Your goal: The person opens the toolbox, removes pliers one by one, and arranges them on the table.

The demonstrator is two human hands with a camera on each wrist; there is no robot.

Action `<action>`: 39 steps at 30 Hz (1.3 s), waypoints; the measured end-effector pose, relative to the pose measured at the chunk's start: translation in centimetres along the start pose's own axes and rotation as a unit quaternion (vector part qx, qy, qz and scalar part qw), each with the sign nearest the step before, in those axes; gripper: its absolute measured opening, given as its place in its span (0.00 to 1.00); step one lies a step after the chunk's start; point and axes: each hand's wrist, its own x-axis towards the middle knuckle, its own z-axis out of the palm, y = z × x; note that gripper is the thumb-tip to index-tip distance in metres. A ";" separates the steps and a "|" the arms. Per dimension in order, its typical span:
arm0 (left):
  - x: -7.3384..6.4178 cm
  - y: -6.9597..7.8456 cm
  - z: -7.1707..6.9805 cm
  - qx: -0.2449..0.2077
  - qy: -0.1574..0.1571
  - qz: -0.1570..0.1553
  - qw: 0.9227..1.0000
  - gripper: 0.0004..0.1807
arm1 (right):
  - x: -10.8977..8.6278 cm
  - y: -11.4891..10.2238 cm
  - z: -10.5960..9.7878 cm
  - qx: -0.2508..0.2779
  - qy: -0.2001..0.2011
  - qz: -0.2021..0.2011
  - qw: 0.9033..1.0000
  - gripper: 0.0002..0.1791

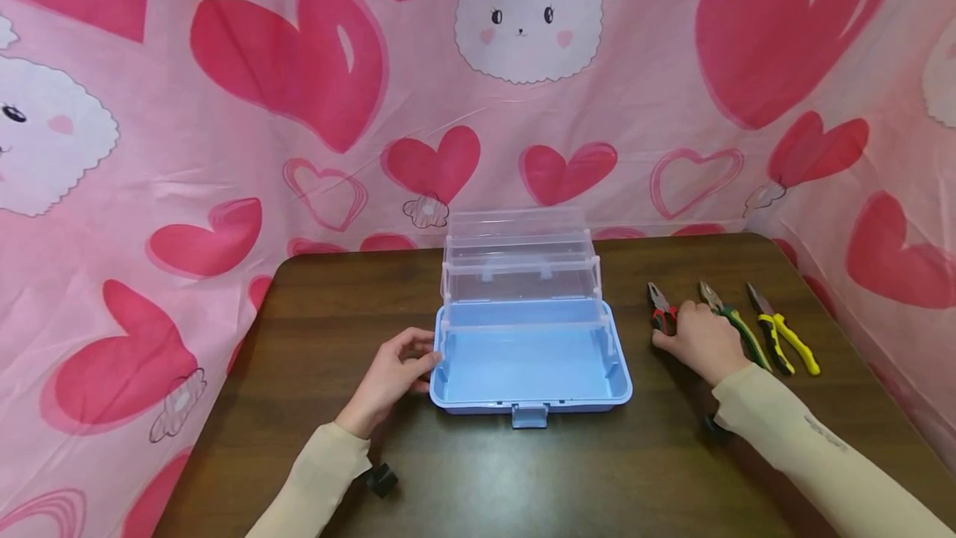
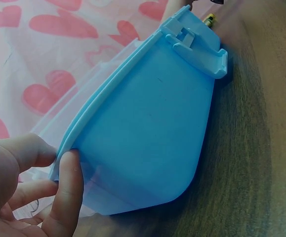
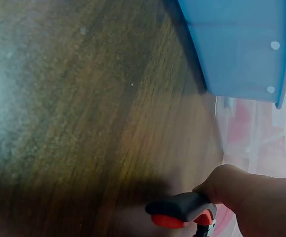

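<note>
My left hand [image 1: 394, 374] holds the left rim of a light-blue plastic toolbox [image 1: 478, 406], its thumb and fingers pinching the edge in the left wrist view. The toolbox stands open, with clear tiered trays [image 1: 523, 281] raised at its back and a bare bottom. Right of it, my right hand [image 1: 705, 342] grips red-and-black pliers [image 1: 659, 300]. In the right wrist view the thumb presses on one pliers handle [image 3: 177, 208]; the other fingers are hidden. Green-handled pliers [image 1: 743, 332] lie partly behind this hand.
Yellow-and-black long-nose pliers [image 1: 777, 330] lie at the right of the dark wooden table [image 1: 314, 305]. The toolbox's front latch [image 1: 529, 416] hangs down. A pink cloth with hearts [image 1: 441, 106] hangs behind the table and along both sides.
</note>
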 end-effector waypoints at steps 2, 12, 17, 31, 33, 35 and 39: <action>0.0 0.0 0.0 0.001 0.001 -0.001 1.000 0.20 | 0.1 0.0 0.1 -0.001 0.000 -0.001 1.000 0.31; 0.1 0.1 -0.1 0.000 -0.002 -0.002 1.000 0.20 | 0.4 -0.2 -0.1 -0.022 0.002 0.000 1.000 0.31; 0.1 0.1 -0.1 -0.001 0.000 -0.003 1.000 0.20 | 0.2 -0.2 -0.2 -0.017 -0.014 0.011 1.000 0.32; 0.1 -0.1 0.0 -0.001 0.000 -0.001 1.000 0.21 | -0.4 0.2 0.5 -0.014 0.008 0.013 1.000 0.35; 0.1 -0.1 0.0 -0.001 0.001 -0.002 1.000 0.21 | -0.4 0.2 0.5 -0.016 0.012 0.009 1.000 0.35; 0.0 -0.1 0.0 0.000 0.003 -0.003 1.000 0.21 | -0.4 0.3 0.6 -0.019 0.016 0.004 1.000 0.35; 0.0 -0.2 0.0 0.001 0.003 -0.003 1.000 0.21 | -0.6 0.4 0.7 -0.019 0.025 -0.006 0.999 0.34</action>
